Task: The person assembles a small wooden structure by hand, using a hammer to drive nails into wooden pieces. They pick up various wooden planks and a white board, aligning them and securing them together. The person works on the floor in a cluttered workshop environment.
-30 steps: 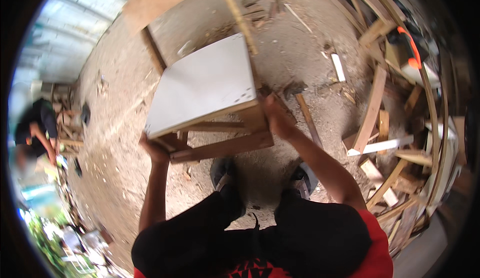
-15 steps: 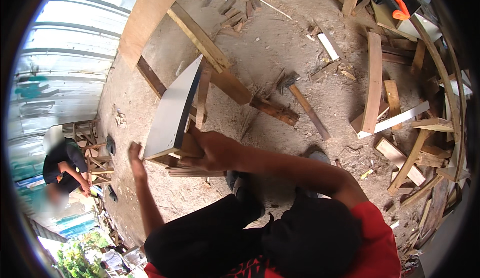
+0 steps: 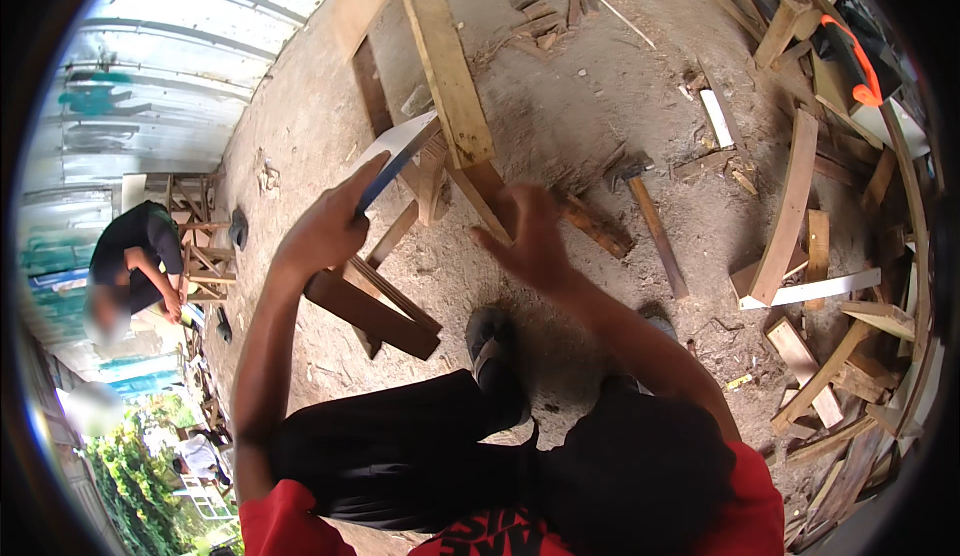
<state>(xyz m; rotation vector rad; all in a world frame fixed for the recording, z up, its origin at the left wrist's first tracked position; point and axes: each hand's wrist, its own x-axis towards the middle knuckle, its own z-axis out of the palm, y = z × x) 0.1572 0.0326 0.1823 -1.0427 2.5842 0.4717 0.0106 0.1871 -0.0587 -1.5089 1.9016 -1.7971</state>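
My left hand (image 3: 325,226) is closed around the near end of a white-faced board (image 3: 402,144) with a dark edge, tilted up in front of me. Below that board, brown wooden pieces (image 3: 370,313) slant down toward the floor; I cannot tell how they join it. My right hand (image 3: 535,241) hovers to the right with thumb and fingers apart and nothing in it. Close to its fingers, a brown wooden piece (image 3: 484,198) extends from under a long pale timber (image 3: 445,66). A hammer (image 3: 655,231) with a wooden handle lies on the ground farther right.
Scrap timber (image 3: 785,216) and a white strip (image 3: 815,289) lie to the right. An orange-handled saw (image 3: 862,66) rests on the wood pile at far right. Wood offcuts (image 3: 540,18) lie at the back. Another person (image 3: 140,256) crouches at left by a metal wall (image 3: 180,81).
The white-faced board has turned and tipped away. My left hand has moved onto it, while my right hand has let go and moved right. The view has shifted left.
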